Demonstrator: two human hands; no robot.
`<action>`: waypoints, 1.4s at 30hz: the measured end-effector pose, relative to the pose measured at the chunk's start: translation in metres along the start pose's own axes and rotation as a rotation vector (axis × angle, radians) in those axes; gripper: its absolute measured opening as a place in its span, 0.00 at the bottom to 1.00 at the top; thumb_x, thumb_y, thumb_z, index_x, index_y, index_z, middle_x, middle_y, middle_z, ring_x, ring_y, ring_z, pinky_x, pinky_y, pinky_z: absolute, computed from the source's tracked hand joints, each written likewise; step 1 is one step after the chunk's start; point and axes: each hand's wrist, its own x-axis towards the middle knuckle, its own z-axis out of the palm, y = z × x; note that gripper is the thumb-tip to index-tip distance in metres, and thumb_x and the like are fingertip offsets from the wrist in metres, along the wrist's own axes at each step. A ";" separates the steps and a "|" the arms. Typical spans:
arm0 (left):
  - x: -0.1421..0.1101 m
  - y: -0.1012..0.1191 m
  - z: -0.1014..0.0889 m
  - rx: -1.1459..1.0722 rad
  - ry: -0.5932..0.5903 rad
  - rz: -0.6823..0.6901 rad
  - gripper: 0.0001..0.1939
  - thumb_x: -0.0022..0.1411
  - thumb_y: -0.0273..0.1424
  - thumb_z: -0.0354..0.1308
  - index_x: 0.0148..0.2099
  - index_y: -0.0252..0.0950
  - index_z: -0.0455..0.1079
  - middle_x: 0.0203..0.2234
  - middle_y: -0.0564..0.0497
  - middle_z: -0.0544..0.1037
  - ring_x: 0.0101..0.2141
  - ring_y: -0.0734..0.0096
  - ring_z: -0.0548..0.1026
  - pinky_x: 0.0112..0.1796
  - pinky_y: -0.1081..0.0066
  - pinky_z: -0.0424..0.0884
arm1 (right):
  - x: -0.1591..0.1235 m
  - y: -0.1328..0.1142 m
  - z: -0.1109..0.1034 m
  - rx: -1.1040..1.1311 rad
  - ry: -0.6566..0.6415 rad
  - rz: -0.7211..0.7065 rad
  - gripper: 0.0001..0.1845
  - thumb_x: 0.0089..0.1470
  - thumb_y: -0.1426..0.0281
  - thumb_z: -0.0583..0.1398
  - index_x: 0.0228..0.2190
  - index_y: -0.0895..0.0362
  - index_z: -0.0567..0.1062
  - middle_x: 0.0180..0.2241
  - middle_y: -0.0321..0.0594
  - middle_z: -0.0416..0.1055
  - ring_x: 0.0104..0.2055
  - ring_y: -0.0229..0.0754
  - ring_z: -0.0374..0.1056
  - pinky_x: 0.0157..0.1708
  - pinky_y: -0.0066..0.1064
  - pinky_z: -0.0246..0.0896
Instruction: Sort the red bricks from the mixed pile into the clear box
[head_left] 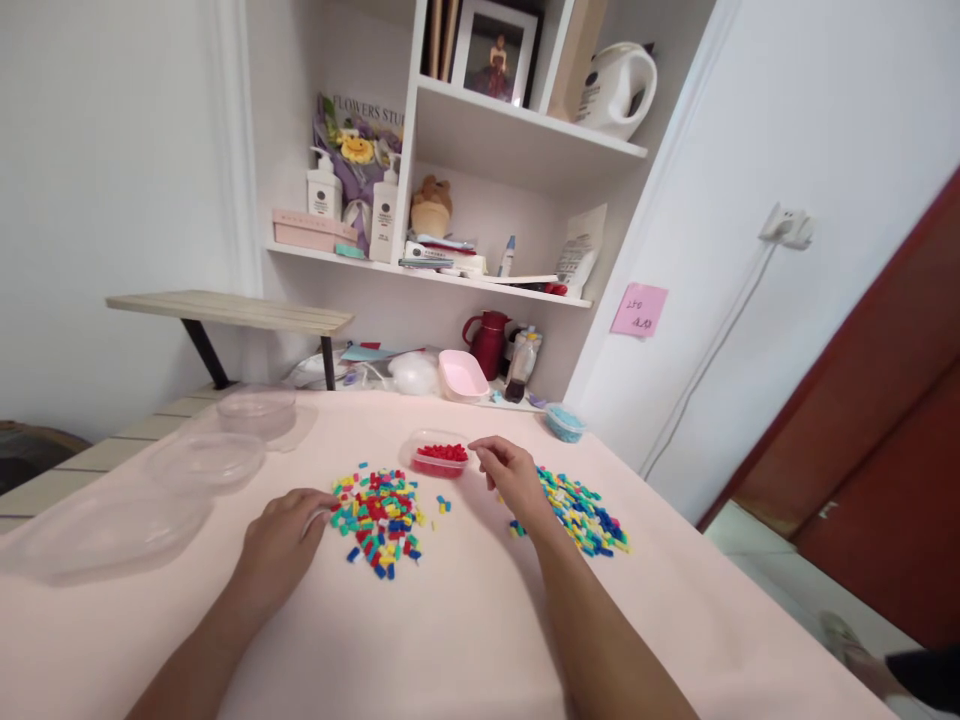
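Note:
A loose pile of small coloured plastic pieces (381, 515), red, green, yellow, blue and white, lies spread on the table. At its left edge is my left hand (289, 530), thumb and forefinger closed close to a red piece; whether they hold it I cannot make out. My right hand (514, 480) has its fingertips pinched together beside the right rim of a clear plastic container (439, 468). Red pieces (444, 453) fill that container. Anything in the right pinch is too small to see. Partly behind my right wrist lies a second pile of pieces (585, 512), mostly blue, green and yellow.
Clear empty containers (206, 460) stand along the left of the pink-covered table (390, 650). A tub of light blue pieces (564, 424) stands at the back right. Behind are a pink basin (463, 375), a red jug (489, 343), a bottle (521, 368) and shelves. A person's foot shows lower right.

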 end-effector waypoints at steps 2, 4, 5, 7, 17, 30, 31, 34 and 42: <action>0.000 0.000 0.000 -0.001 -0.005 -0.009 0.20 0.65 0.36 0.41 0.45 0.47 0.76 0.49 0.55 0.80 0.52 0.62 0.73 0.53 0.61 0.66 | -0.005 -0.004 0.003 -0.058 -0.101 -0.050 0.13 0.58 0.63 0.57 0.36 0.56 0.80 0.23 0.33 0.69 0.19 0.34 0.63 0.22 0.27 0.59; 0.000 0.000 0.000 0.001 -0.011 -0.007 0.20 0.65 0.36 0.41 0.46 0.47 0.76 0.49 0.55 0.80 0.53 0.62 0.73 0.53 0.61 0.66 | -0.008 -0.008 0.008 -0.149 -0.180 -0.144 0.11 0.58 0.66 0.58 0.35 0.54 0.81 0.29 0.36 0.73 0.24 0.35 0.66 0.27 0.28 0.63; 0.000 0.000 0.000 0.005 -0.015 -0.005 0.20 0.65 0.36 0.41 0.46 0.48 0.76 0.49 0.55 0.80 0.53 0.62 0.73 0.53 0.61 0.66 | -0.009 -0.010 0.009 -0.201 -0.212 -0.193 0.10 0.58 0.68 0.59 0.35 0.54 0.81 0.32 0.38 0.75 0.27 0.36 0.67 0.31 0.29 0.64; 0.001 0.000 0.000 0.012 -0.021 -0.005 0.21 0.65 0.36 0.41 0.46 0.47 0.76 0.49 0.55 0.80 0.53 0.62 0.73 0.53 0.61 0.66 | -0.011 -0.012 0.012 -0.286 -0.266 -0.259 0.08 0.57 0.70 0.61 0.35 0.53 0.82 0.36 0.40 0.76 0.32 0.38 0.70 0.37 0.31 0.65; -0.001 0.000 -0.001 -0.026 0.024 0.030 0.20 0.64 0.36 0.43 0.45 0.46 0.77 0.47 0.52 0.80 0.50 0.61 0.74 0.52 0.60 0.67 | -0.023 -0.008 0.026 -0.349 -0.526 -0.242 0.11 0.53 0.70 0.66 0.41 0.51 0.80 0.43 0.37 0.78 0.47 0.44 0.71 0.49 0.34 0.63; 0.000 0.003 -0.004 -0.024 0.021 0.017 0.19 0.63 0.37 0.44 0.45 0.47 0.77 0.47 0.53 0.81 0.50 0.60 0.74 0.51 0.59 0.68 | -0.023 -0.008 0.033 -0.556 -0.547 -0.315 0.07 0.48 0.75 0.64 0.33 0.54 0.77 0.34 0.37 0.73 0.39 0.42 0.66 0.42 0.32 0.59; 0.000 0.003 -0.004 -0.024 0.020 0.018 0.19 0.64 0.37 0.44 0.45 0.46 0.76 0.47 0.53 0.80 0.50 0.60 0.74 0.52 0.59 0.68 | -0.023 -0.009 0.030 -0.554 -0.535 -0.295 0.08 0.48 0.76 0.62 0.32 0.54 0.77 0.34 0.37 0.73 0.38 0.42 0.66 0.41 0.31 0.59; 0.000 0.003 -0.004 -0.024 0.008 0.016 0.19 0.63 0.37 0.44 0.44 0.47 0.76 0.47 0.53 0.80 0.51 0.60 0.73 0.52 0.59 0.67 | -0.024 -0.012 0.023 -0.514 -0.473 -0.253 0.11 0.50 0.77 0.60 0.36 0.54 0.77 0.38 0.39 0.74 0.40 0.42 0.67 0.40 0.30 0.60; 0.000 0.002 -0.003 -0.020 0.026 0.018 0.19 0.64 0.37 0.44 0.44 0.47 0.77 0.47 0.54 0.81 0.50 0.61 0.74 0.52 0.61 0.68 | -0.027 -0.008 0.044 -0.482 -0.534 -0.350 0.12 0.51 0.69 0.67 0.40 0.52 0.79 0.41 0.40 0.75 0.46 0.46 0.69 0.49 0.35 0.60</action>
